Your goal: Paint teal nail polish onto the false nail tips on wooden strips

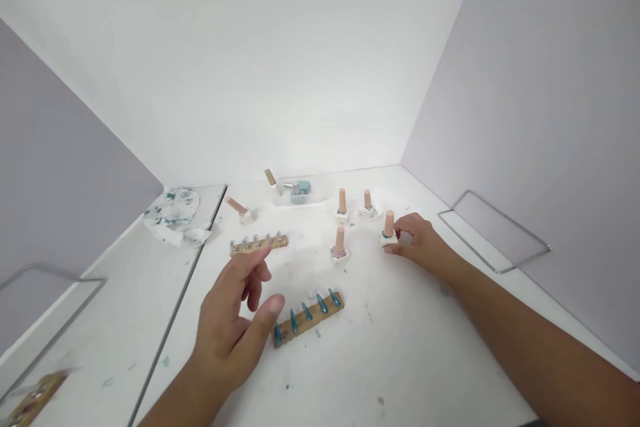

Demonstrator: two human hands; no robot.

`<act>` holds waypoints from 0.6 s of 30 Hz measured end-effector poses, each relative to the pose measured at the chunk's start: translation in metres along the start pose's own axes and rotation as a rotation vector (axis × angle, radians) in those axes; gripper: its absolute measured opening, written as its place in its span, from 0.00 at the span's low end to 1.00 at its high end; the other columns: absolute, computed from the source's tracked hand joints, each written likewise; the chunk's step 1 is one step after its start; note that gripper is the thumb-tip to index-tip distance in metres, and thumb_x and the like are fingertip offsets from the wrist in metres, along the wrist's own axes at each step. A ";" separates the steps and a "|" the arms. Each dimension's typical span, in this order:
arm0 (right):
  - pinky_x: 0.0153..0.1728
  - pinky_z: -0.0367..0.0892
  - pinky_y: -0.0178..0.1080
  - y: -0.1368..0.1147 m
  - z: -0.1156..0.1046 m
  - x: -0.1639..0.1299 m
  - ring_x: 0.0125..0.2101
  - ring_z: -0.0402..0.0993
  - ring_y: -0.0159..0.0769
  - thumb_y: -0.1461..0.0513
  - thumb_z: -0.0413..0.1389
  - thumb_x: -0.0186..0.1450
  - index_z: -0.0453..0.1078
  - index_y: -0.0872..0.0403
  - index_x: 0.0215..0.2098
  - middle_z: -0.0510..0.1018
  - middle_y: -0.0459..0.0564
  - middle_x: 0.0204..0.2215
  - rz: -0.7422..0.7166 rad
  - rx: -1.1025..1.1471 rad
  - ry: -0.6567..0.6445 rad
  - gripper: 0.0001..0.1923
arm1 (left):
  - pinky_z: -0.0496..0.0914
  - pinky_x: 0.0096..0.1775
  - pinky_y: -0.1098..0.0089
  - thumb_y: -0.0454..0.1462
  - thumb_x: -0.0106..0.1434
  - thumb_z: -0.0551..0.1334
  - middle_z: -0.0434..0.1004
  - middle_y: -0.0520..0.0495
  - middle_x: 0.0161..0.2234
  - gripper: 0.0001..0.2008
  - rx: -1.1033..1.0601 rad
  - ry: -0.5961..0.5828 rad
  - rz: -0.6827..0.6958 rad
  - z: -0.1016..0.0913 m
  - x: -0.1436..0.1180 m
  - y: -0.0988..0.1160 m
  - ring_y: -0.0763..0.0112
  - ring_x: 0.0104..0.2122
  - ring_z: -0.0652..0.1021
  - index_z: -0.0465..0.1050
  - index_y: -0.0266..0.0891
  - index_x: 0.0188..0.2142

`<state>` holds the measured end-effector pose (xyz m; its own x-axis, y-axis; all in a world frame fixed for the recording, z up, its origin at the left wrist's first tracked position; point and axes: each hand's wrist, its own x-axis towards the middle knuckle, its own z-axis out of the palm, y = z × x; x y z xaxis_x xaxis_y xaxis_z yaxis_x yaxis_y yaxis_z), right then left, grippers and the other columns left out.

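No text, label, brand, number or sign can be read, neither on the bottles (389,227) in front of and to the right of the plastic box (317,191), nor on the box itself.

The right hand (421,242) holds a bottle (389,227); the left hand (231,319) hovers near teal nails (307,311).

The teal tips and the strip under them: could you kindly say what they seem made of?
The teal tips look like glossy plastic, perhaps lacquered, given their bright highlights. The strip seems to be matte wood, from its tan colour, though plastic is possible.
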<state>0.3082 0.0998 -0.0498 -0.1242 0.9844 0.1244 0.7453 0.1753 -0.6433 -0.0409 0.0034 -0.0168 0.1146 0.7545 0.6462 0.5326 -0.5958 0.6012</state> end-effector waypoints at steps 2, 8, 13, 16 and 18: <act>0.32 0.68 0.43 0.005 0.004 0.003 0.38 0.69 0.43 0.48 0.65 0.54 0.78 0.49 0.35 0.73 0.50 0.38 0.036 -0.019 0.014 0.17 | 0.69 0.25 0.74 0.37 0.67 0.58 0.67 0.48 0.36 0.22 0.025 -0.026 -0.037 0.000 0.001 -0.002 0.74 0.27 0.68 0.64 0.47 0.61; 0.44 0.69 0.49 0.013 0.008 0.006 0.46 0.69 0.47 0.49 0.65 0.54 0.77 0.50 0.36 0.75 0.50 0.41 0.070 -0.076 0.009 0.17 | 0.68 0.27 0.73 0.39 0.69 0.58 0.69 0.49 0.36 0.19 0.089 -0.113 -0.145 0.003 0.003 -0.007 0.76 0.25 0.67 0.66 0.45 0.58; 0.47 0.68 0.49 0.014 0.008 0.007 0.48 0.70 0.44 0.50 0.63 0.60 0.74 0.55 0.41 0.75 0.52 0.45 0.087 -0.123 -0.032 0.19 | 0.67 0.29 0.72 0.40 0.68 0.59 0.69 0.51 0.35 0.15 0.104 -0.133 -0.227 0.005 0.007 -0.011 0.76 0.25 0.66 0.69 0.44 0.54; 0.48 0.67 0.51 0.014 0.007 0.008 0.49 0.70 0.46 0.49 0.64 0.58 0.75 0.54 0.41 0.76 0.52 0.45 0.090 -0.135 -0.046 0.20 | 0.66 0.28 0.72 0.41 0.68 0.58 0.69 0.51 0.35 0.15 0.099 -0.140 -0.260 0.006 0.009 -0.014 0.76 0.24 0.65 0.69 0.43 0.53; 0.50 0.65 0.53 0.014 0.007 0.009 0.50 0.69 0.49 0.48 0.64 0.55 0.77 0.52 0.38 0.77 0.52 0.43 0.078 -0.133 -0.048 0.19 | 0.65 0.29 0.72 0.41 0.68 0.58 0.69 0.51 0.35 0.14 0.097 -0.141 -0.284 0.006 0.009 -0.015 0.76 0.25 0.65 0.70 0.42 0.52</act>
<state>0.3132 0.1109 -0.0626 -0.0914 0.9950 0.0397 0.8338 0.0982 -0.5433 -0.0426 0.0209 -0.0234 0.0616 0.9216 0.3832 0.6365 -0.3320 0.6962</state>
